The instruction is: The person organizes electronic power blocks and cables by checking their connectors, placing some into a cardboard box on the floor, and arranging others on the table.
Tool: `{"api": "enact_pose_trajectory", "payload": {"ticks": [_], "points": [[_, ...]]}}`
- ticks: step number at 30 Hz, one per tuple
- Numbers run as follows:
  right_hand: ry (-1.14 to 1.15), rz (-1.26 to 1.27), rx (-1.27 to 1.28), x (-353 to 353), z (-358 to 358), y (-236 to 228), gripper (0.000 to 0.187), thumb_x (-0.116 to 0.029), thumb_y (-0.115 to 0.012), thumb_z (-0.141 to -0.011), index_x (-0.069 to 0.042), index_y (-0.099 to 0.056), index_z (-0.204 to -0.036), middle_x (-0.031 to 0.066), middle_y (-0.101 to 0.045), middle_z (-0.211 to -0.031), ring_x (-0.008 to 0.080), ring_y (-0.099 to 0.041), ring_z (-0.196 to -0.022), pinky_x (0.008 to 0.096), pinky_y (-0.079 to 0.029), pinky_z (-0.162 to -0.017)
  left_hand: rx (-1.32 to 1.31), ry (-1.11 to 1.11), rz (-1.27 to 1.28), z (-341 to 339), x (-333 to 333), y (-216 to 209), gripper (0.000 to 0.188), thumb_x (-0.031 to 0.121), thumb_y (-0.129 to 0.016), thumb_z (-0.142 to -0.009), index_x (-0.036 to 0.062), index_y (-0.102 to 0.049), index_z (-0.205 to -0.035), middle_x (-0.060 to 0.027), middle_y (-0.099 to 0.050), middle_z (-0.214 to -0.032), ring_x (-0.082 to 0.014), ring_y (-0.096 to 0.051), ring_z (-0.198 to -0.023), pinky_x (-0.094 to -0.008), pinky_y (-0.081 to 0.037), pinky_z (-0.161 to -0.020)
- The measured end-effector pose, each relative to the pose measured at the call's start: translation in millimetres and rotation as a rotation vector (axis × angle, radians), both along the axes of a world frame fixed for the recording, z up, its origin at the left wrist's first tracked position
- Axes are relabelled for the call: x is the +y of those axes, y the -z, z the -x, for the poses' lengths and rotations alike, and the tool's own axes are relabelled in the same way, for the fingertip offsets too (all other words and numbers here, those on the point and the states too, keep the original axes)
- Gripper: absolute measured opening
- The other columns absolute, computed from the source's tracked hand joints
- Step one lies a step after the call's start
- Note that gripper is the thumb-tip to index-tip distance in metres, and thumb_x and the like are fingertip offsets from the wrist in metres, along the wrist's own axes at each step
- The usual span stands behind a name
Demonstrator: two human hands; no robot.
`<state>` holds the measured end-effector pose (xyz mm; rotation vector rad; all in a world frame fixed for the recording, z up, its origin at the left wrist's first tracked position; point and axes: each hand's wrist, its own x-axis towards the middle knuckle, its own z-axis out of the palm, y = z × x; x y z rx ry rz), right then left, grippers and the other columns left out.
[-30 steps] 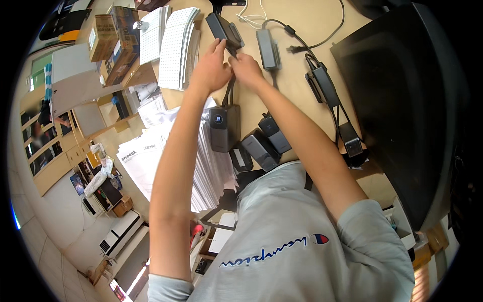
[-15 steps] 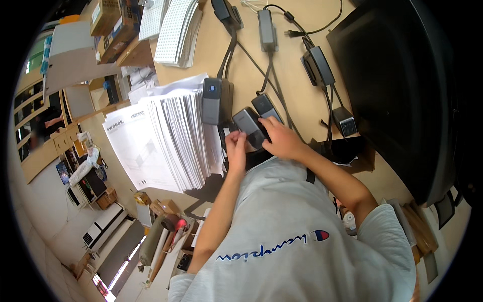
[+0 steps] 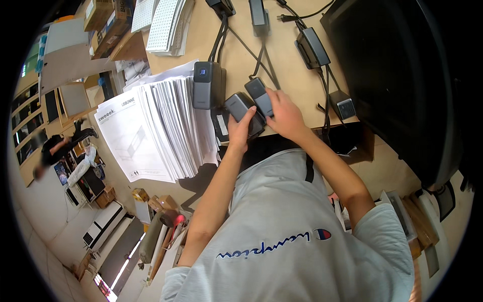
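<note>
Head view shows left hand (image 3: pixel 239 132) gripping an apparently uncabled middle block (image 3: pixel 238 105), right hand (image 3: pixel 288 117) a cabled smaller block (image 3: pixel 258 92); lit-screen block (image 3: pixel 203 90) already stands cabled.

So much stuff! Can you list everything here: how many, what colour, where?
Desk: one, tan, upper middle
Paper stack: one, white, desk's left edge
Dotted sheets: two piles, white, upper left
Lit-display device: one, grey, right of paper stack
Thick block: one, dark grey, near desk edge
Slim block: one, dark grey, beside thick block
Corded blocks: three, black, desk's far side
Small box: one, black, desk's right
Cables: several, black, across desk
Large screen: one, black, right
Cardboard boxes: several, brown, left background
Co-worker: one, dark clothing, left background
Shirt: one, light grey, on the wearer
Left hand: one, bare, on thick block
Right hand: one, bare, at slim block
</note>
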<state>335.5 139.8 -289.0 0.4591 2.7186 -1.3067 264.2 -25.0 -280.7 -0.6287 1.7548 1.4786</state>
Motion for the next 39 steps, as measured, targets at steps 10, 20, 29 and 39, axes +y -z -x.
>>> {"api": "enact_pose_trajectory", "payload": {"ticks": [10, 20, 29, 39], "points": [[0.01, -0.242, -0.052, -13.4, 31.8, 17.9, 0.097, -0.034, -0.08, -0.078, -0.001, -0.029, -0.154, 0.0175, -0.054, -0.125, 0.0354, -0.057, -0.113, 0.0456, -0.049, -0.087, 0.056, 0.01, -0.064, -4.0, -4.6, 8.2, 0.059, 0.032, -0.078, -0.088, 0.0001, -0.054, -0.132, -0.01, -0.063, -0.122, -0.0186, -0.061, -0.11, -0.0323, -0.048, -0.096], [0.258, 0.294, 0.025, 22.2, 15.4, 0.8, 0.075, -0.023, -0.076, -0.078, -0.006, -0.046, -0.145, 0.0218, -0.071, -0.107, 0.0338, -0.071, -0.094, 0.0425, -0.055, -0.084, -0.005, 0.076, -0.086, -2.0, -3.2, -7.0, 0.048, 0.035, -0.073, -0.093, 0.0049, -0.055, -0.125, -0.008, -0.067, -0.103, -0.0183, -0.069, -0.08, -0.0337, -0.058, -0.059], [0.708, 1.01, 0.025, 45.4, -21.6, 17.7, 0.057, -0.022, -0.065, -0.095, 0.002, -0.045, -0.143, 0.0115, -0.069, -0.096, 0.0146, -0.065, -0.084, 0.0278, -0.051, -0.075, -0.061, 0.158, -0.049, 0.7, -1.3, -23.8, 0.049, 0.032, -0.074, -0.091, 0.0059, -0.053, -0.126, -0.0093, -0.064, -0.107, -0.0189, -0.068, -0.084, -0.0337, -0.059, -0.057], [0.705, 0.85, 0.008, 55.8, -3.4, 2.8, 0.061, -0.035, -0.071, -0.093, -0.001, -0.052, -0.14, 0.0077, -0.069, -0.094, 0.0152, -0.067, -0.081, 0.0302, -0.052, -0.073, -0.025, 0.218, -0.063, -0.6, -18.1, -10.1, 0.059, 0.039, -0.074, -0.091, 0.0039, -0.051, -0.133, -0.0117, -0.063, -0.117, -0.0206, -0.065, -0.099, -0.0345, -0.057, -0.074]]}}
